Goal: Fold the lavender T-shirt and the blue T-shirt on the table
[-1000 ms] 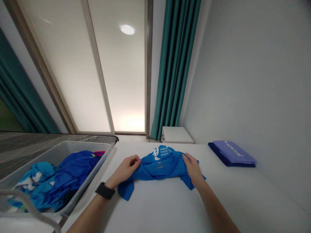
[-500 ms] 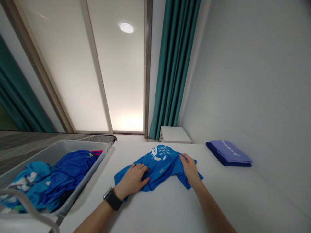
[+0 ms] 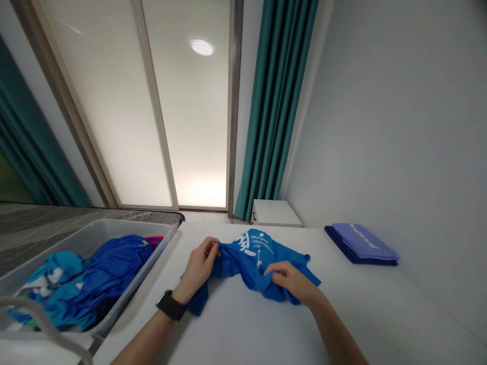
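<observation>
A blue T-shirt (image 3: 251, 256) with white lettering lies rumpled on the white table (image 3: 243, 334). My left hand (image 3: 201, 261), with a black watch (image 3: 171, 305) on the wrist, pinches the shirt's left part between thumb and fingers and lifts it slightly. Over the right front portion of the shirt, my right hand (image 3: 291, 281) has its fingers curled and gripping the fabric near the edge. Some of the cloth is bunched, so its full outline is hidden.
To the left stands a pale plastic bin (image 3: 129, 226) holding several crumpled blue garments (image 3: 102, 276). Folded purple and navy clothes (image 3: 363, 243) lie at the table's right, near the wall. A small white cabinet (image 3: 276, 212) is behind the table, beside a green curtain (image 3: 276, 111).
My left hand has moved up and now pinches the shirt's left part, raising it. My right hand has shifted down and left along the shirt, whose front edge is now more bunched.
</observation>
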Available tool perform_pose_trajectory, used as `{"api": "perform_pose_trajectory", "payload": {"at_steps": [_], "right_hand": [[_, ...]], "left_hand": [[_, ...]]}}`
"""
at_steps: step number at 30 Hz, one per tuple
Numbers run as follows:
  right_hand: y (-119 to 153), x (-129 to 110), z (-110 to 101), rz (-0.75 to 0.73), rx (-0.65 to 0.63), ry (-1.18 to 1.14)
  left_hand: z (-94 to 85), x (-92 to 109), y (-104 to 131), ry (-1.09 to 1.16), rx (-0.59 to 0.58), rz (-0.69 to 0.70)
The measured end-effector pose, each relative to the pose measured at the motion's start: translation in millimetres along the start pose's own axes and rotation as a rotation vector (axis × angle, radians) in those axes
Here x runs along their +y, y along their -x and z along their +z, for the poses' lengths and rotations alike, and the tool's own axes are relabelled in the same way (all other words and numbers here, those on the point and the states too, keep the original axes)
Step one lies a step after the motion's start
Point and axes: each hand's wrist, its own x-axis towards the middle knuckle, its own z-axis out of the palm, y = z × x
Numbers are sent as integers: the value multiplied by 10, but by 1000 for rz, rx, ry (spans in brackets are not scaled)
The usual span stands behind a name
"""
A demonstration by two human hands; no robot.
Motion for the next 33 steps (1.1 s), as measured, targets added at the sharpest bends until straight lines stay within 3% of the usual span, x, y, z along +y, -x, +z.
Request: {"api": "perform_pose_trajectory", "payload": {"at_steps": [3,5,7,11,14,20,27,33], "right_hand": [[51,-101,176,51,-312,2],[28,-82,271,81,-384,-91],[-33,2,330,84,-287,-128],[-175,213,351,-48,208,97],[-213,267,355,-172,354,260],[-211,200,525,-211,360,189],[-236,269,714,-163,179,22],[-233,246,681,-262,171,214]], "left_hand": [[43,12,11,199,-69,9],[63,35,30,282,-97,-2],[69,71,56,314,-114,-13],[77,134,107,329,-176,5],[125,134,138,365,-240,1],[277,113,233,296,-380,31],[303,199,299,39,-376,108],[294,240,310,2,-402,144]]}}
